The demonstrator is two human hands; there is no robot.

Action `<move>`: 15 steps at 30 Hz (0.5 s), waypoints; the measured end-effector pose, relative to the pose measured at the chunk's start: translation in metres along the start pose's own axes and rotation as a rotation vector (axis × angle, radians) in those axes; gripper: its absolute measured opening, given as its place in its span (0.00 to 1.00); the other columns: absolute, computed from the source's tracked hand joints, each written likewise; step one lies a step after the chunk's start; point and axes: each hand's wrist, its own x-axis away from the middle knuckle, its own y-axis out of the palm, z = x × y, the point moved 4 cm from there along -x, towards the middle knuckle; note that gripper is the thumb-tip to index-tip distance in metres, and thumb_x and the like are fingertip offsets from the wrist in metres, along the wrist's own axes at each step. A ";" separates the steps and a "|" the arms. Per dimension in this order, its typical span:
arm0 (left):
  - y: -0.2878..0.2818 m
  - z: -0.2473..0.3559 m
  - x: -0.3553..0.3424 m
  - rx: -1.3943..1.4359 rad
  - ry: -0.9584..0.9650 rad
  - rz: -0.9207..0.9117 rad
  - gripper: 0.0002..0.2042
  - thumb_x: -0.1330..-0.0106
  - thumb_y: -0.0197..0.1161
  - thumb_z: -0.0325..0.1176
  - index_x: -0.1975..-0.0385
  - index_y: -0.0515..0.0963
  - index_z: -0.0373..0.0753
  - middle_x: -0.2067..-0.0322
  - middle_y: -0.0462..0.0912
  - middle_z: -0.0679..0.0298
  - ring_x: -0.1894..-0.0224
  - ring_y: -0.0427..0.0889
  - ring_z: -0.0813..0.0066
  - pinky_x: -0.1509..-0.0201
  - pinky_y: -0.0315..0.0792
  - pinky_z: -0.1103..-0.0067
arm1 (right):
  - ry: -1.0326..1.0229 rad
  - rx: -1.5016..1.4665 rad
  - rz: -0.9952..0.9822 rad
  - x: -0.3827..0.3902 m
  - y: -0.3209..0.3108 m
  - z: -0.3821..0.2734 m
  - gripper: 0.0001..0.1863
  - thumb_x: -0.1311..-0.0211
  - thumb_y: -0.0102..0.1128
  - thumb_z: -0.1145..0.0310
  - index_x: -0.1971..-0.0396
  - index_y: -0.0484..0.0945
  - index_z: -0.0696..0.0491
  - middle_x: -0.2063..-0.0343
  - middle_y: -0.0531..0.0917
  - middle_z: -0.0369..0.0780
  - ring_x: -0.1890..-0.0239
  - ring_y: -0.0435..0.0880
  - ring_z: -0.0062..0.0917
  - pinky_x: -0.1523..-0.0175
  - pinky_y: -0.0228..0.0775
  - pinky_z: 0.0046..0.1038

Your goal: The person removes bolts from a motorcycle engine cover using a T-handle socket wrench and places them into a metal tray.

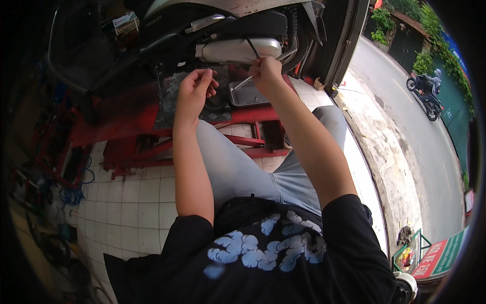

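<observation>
Bent knees in grey trousers fill the foreground, facing a red lift stand point(126, 121). Left hand point(195, 91) hovers with fingers curled, empty as far as I can tell. Right hand point(266, 73) grips a slim metal tool point(243, 82) under the scooter's silver exhaust point(238, 49), above a steel tray point(248, 95). Fastener work seems underway; next calls for steady turning.

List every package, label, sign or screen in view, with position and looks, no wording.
Red and green rectangular signboard: lower right corner, beside the road, white lettering.
Small pale rectangular label or box: top left, on the dark scooter body above the red lift; too blurred to tell which.
No screens.
</observation>
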 end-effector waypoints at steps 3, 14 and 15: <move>-0.001 0.002 0.000 -0.002 0.003 0.005 0.12 0.28 0.56 0.40 0.61 0.79 0.38 0.73 0.79 0.71 0.72 0.75 0.86 0.65 0.68 0.86 | -0.644 1.193 0.018 0.016 0.003 -0.014 0.11 0.40 0.47 0.75 0.62 0.75 0.63 0.77 0.81 0.42 0.79 0.81 0.29 0.78 0.69 0.30; -0.004 0.002 -0.001 0.001 0.003 0.007 0.12 0.28 0.55 0.40 0.61 0.79 0.38 0.73 0.79 0.71 0.72 0.75 0.86 0.65 0.68 0.86 | -0.230 0.816 -0.022 0.013 -0.013 -0.015 0.11 0.34 0.42 0.75 0.58 0.73 0.59 0.76 0.79 0.42 0.76 0.79 0.27 0.71 0.70 0.29; -0.004 0.001 -0.001 0.001 0.005 0.006 0.12 0.28 0.55 0.40 0.61 0.79 0.38 0.73 0.79 0.71 0.72 0.75 0.86 0.65 0.68 0.86 | -0.071 0.393 -0.043 0.010 -0.015 -0.007 0.09 0.34 0.41 0.74 0.59 0.71 0.58 0.77 0.76 0.40 0.77 0.75 0.25 0.71 0.67 0.29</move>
